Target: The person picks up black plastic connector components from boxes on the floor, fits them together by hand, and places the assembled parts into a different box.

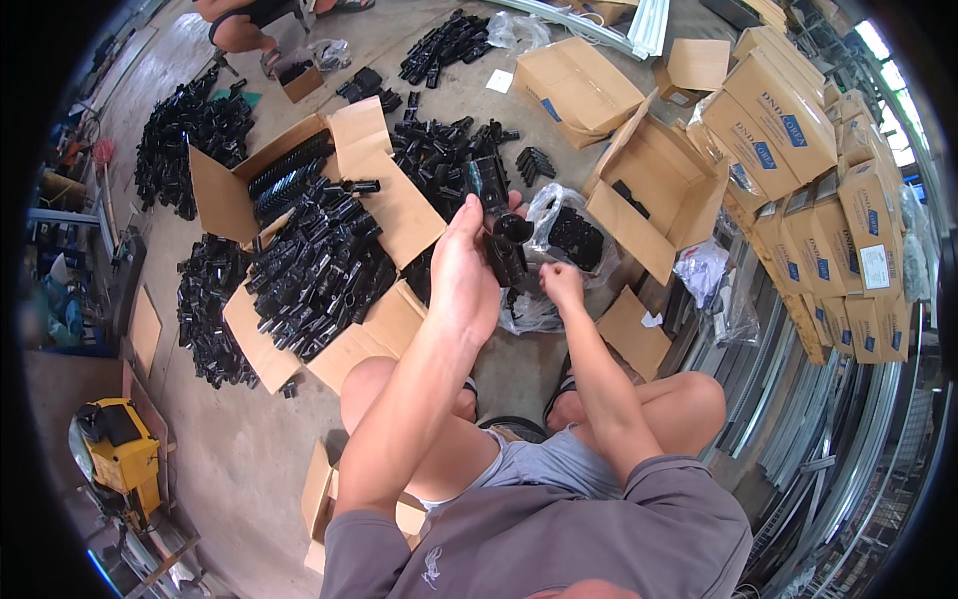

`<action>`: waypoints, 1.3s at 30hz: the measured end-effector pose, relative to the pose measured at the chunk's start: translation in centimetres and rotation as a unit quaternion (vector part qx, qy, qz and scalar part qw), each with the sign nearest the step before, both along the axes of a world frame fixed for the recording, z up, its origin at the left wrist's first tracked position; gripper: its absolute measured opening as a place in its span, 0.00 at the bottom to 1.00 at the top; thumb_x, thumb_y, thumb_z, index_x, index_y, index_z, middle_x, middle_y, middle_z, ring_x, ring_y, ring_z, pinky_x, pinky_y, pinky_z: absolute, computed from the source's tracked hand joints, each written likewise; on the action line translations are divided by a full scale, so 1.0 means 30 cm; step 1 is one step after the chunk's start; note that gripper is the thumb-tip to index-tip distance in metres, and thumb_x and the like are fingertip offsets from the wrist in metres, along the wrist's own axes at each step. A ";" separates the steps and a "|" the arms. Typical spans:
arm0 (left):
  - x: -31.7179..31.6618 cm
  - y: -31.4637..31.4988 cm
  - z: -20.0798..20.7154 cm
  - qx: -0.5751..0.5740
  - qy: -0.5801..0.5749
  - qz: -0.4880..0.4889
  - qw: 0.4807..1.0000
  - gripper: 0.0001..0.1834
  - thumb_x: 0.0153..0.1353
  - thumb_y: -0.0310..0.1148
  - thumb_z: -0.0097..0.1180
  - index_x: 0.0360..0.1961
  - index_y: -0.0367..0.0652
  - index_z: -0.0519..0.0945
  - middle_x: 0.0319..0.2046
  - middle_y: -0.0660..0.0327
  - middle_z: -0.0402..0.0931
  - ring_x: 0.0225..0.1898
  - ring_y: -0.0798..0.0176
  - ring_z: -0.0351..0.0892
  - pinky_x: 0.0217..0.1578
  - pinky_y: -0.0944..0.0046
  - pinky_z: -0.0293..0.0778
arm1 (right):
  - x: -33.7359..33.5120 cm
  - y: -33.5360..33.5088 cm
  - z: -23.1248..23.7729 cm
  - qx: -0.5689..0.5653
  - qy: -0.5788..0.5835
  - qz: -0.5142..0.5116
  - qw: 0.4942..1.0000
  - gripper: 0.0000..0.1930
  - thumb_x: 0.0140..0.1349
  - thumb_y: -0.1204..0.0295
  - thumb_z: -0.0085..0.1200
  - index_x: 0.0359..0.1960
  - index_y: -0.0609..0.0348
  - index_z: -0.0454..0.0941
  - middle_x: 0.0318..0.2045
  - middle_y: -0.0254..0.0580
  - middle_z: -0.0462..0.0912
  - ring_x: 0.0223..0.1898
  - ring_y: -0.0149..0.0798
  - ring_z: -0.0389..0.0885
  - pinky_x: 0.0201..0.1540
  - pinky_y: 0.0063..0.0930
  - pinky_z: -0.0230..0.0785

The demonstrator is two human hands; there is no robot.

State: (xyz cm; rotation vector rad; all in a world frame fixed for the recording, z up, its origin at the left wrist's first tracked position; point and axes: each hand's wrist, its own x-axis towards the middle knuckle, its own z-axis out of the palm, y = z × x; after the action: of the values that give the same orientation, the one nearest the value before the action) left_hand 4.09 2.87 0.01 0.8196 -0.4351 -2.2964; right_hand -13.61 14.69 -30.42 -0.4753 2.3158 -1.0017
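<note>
My left hand (465, 278) is wrapped round a black tubular plastic part (509, 250) and holds it up in front of me, its round open end facing me. My right hand (562, 284) is just to the right of that part, thumb and fingers pinched together. Whatever is between those fingertips is too small to make out. Right behind my right hand, a clear plastic bag (544, 212) stands open, with many small black pieces (576, 238) inside. Beyond the held part lies a heap of similar black parts (439, 150).
On the left, an open carton (220, 195) overflows with black parts (319, 265). Another open carton (689, 170) is at the right, before stacked boxes (763, 125) and metal profiles (798, 429). A yellow machine (125, 449) stands lower left. Another person (244, 35) sits far back.
</note>
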 end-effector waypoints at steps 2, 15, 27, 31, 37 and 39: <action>0.033 -0.015 -0.010 0.007 -0.006 0.011 1.000 0.20 0.74 0.44 0.42 0.53 0.39 0.75 0.48 0.58 0.80 0.49 0.63 0.77 0.52 0.59 0.72 | 0.103 0.003 0.014 0.147 -0.001 0.090 0.985 0.12 0.56 0.61 0.59 0.33 0.54 0.88 0.36 0.52 0.86 0.42 0.51 0.85 0.48 0.41 0.75; -0.017 -0.013 -0.004 -0.056 0.004 0.030 0.998 0.19 0.73 0.42 0.46 0.57 0.41 0.73 0.50 0.59 0.78 0.51 0.62 0.76 0.54 0.61 0.70 | 0.253 -0.060 -0.119 0.256 -0.013 -0.091 0.962 0.17 0.54 0.66 0.60 0.43 0.61 0.83 0.47 0.61 0.82 0.52 0.59 0.80 0.55 0.47 0.72; -0.039 -0.024 -0.010 -0.075 -0.004 0.058 0.996 0.14 0.72 0.39 0.49 0.52 0.42 0.75 0.48 0.60 0.79 0.49 0.65 0.77 0.53 0.62 0.72 | 0.235 -0.055 -0.027 0.141 0.037 -0.035 0.989 0.16 0.53 0.68 0.60 0.42 0.60 0.83 0.38 0.53 0.86 0.44 0.53 0.84 0.49 0.43 0.75; -0.055 -0.019 -0.020 -0.070 -0.001 0.068 0.995 0.12 0.71 0.39 0.51 0.49 0.44 0.76 0.45 0.63 0.80 0.46 0.67 0.76 0.51 0.64 0.71 | 0.186 -0.062 0.197 -0.103 0.070 -0.098 0.987 0.12 0.56 0.69 0.60 0.41 0.60 0.84 0.30 0.45 0.86 0.36 0.41 0.85 0.43 0.35 0.75; -0.113 0.051 -0.048 -0.173 -0.082 0.110 0.975 0.18 0.72 0.36 0.52 0.56 0.36 0.73 0.45 0.63 0.77 0.46 0.73 0.72 0.50 0.71 0.68 | 0.077 -0.094 0.895 -0.381 0.024 -0.063 0.922 0.10 0.65 0.76 0.55 0.46 0.65 0.80 0.37 0.42 0.85 0.38 0.28 0.82 0.42 0.23 0.73; -0.121 0.086 -0.028 -0.243 -0.134 0.117 0.954 0.17 0.72 0.35 0.50 0.55 0.34 0.73 0.45 0.62 0.77 0.45 0.72 0.73 0.48 0.71 0.69 | 0.094 -0.078 1.082 -0.405 0.059 0.002 0.912 0.10 0.65 0.76 0.55 0.46 0.66 0.80 0.38 0.43 0.85 0.38 0.28 0.82 0.43 0.22 0.73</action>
State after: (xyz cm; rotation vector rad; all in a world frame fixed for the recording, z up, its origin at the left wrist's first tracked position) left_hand 0.46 5.44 -0.84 0.8724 -0.9279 -1.7558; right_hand -10.79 12.33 2.04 -0.8708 1.8928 -1.9711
